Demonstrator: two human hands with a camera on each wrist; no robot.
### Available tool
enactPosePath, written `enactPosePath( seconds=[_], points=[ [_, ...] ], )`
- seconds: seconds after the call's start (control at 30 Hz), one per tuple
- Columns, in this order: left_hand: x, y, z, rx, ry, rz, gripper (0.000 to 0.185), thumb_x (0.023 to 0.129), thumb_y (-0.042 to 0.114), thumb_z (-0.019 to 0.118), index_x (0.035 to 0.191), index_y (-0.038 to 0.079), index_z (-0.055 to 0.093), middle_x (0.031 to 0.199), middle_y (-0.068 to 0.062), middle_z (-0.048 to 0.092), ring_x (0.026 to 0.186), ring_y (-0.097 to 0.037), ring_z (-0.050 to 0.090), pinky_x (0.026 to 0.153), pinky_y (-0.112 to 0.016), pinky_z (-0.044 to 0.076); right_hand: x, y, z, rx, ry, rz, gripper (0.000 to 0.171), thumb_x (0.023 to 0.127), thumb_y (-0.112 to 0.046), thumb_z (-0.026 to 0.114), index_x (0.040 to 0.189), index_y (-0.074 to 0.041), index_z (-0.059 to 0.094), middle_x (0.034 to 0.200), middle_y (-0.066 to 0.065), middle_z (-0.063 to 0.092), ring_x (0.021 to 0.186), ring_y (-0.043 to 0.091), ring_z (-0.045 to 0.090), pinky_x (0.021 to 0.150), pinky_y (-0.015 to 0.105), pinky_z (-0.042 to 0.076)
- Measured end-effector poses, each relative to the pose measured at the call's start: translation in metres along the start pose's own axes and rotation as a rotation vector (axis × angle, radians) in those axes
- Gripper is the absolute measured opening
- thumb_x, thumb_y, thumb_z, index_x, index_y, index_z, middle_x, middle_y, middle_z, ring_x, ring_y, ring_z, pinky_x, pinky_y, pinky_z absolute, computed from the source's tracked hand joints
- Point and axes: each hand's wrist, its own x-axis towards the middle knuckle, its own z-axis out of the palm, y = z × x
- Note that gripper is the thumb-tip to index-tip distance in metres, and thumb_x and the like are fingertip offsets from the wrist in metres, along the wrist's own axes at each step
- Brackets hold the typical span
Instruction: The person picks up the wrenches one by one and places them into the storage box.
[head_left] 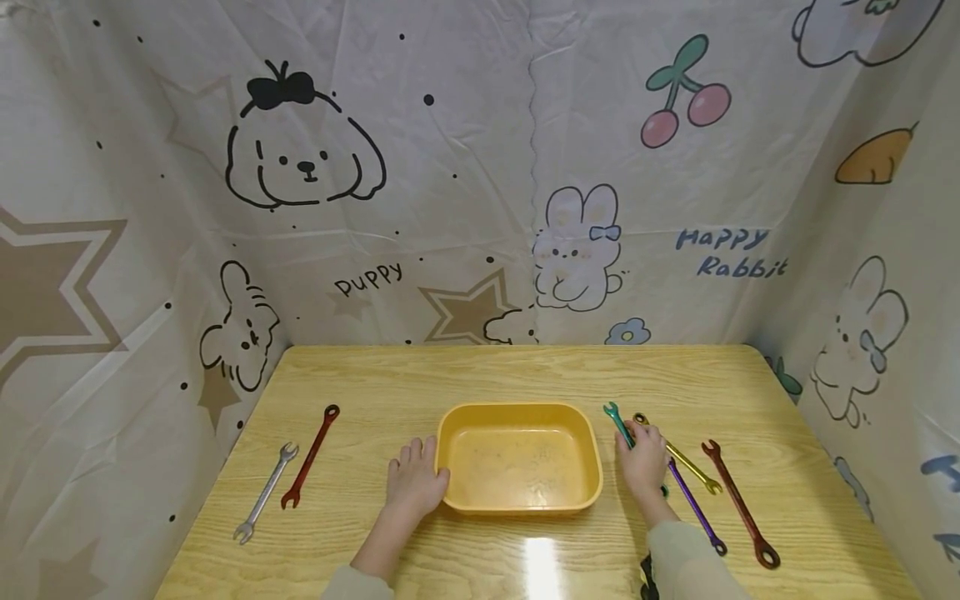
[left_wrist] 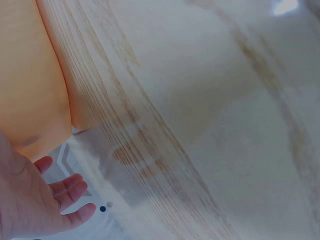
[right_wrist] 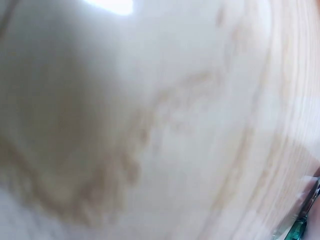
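A yellow plastic bin (head_left: 519,510) stands in the middle of the table. My left hand (head_left: 417,483) rests at its left wall, fingers loosely extended; in the left wrist view the same hand (left_wrist: 30,200) is beside the orange-looking bin wall (left_wrist: 30,75). To the right of the bin, my right hand (head_left: 645,462) grips a green combination wrench (head_left: 619,423), whose open end points away from me. Only a bit of that wrench (right_wrist: 296,230) shows in the right wrist view's corner. Close by lie a yellow wrench (head_left: 693,468) and a purple wrench (head_left: 696,507), both partly behind the right hand.
Farther right lies a red wrench (head_left: 738,500). On the left side are a silver wrench (head_left: 266,493) and another red wrench (head_left: 311,457). A small black object (head_left: 648,577) peeks out by the right sleeve. Printed cloth (head_left: 450,167) surrounds the wooden table (head_left: 375,375).
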Motion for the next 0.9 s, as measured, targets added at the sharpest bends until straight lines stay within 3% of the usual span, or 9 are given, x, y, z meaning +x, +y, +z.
enactPosePath(
  seconds=[0.33,0.9],
  points=[
    [-0.0009,0.0005,-0.0015,-0.012,0.0,-0.005,0.05,0.086,0.026,0.047,0.129,0.004,0.039,0.121,-0.019,0.041,0.108,-0.035,0.039,0.086,-0.054,0.031,0.0001,-0.0027,-0.0005,0.005,-0.018,0.04,0.029,0.09,-0.016,0.055,0.114,-0.001,0.059,0.108,0.022,0.05,0.103,0.037,0.042,0.088,0.052,0.028],
    [0.0001,-0.0002,0.0006,-0.025,-0.023,-0.015,0.051,0.087,0.026,0.046,0.132,0.004,0.036,0.125,-0.02,0.039,0.11,-0.035,0.037,0.088,-0.053,0.03,-0.0036,-0.0044,0.0017,-0.041,0.015,0.02,0.027,0.091,-0.014,0.052,0.115,-0.002,0.058,0.105,0.024,0.05,0.101,0.039,0.044,0.085,0.051,0.028]
  ],
)
